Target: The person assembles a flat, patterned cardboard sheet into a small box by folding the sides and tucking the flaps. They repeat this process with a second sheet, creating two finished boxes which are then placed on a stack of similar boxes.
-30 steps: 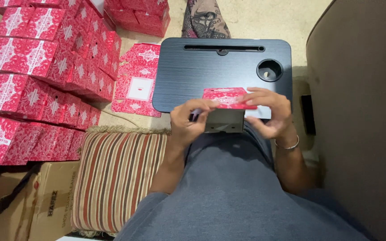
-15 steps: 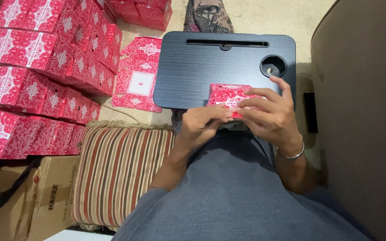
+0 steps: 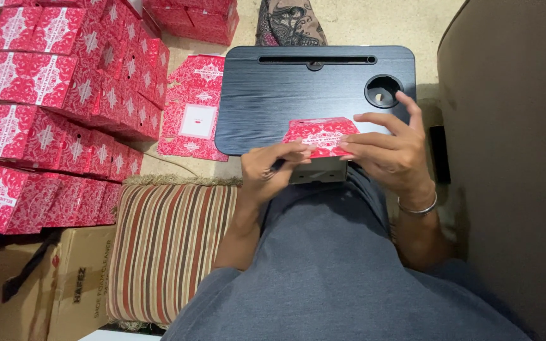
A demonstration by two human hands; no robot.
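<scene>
A small red box with a white pattern (image 3: 321, 135) is held at the near edge of a black lap tray (image 3: 285, 88). My left hand (image 3: 272, 169) pinches its left corner with the fingers curled. My right hand (image 3: 390, 151), a bangle on its wrist, grips the box's right side with fingers spread over the top. The underside of the box shows grey below my fingers.
Stacks of the same red boxes (image 3: 52, 95) fill the floor at left, with flat unfolded ones (image 3: 194, 107) beside the tray. A striped cushion (image 3: 165, 246) lies at my left, a cardboard carton (image 3: 45, 284) beyond it. A brown sofa side (image 3: 513, 158) stands at right.
The box has shifted slightly and tilted between my hands. My right hand has spread its fingers over the box's right side; my left hand stays at the left corner.
</scene>
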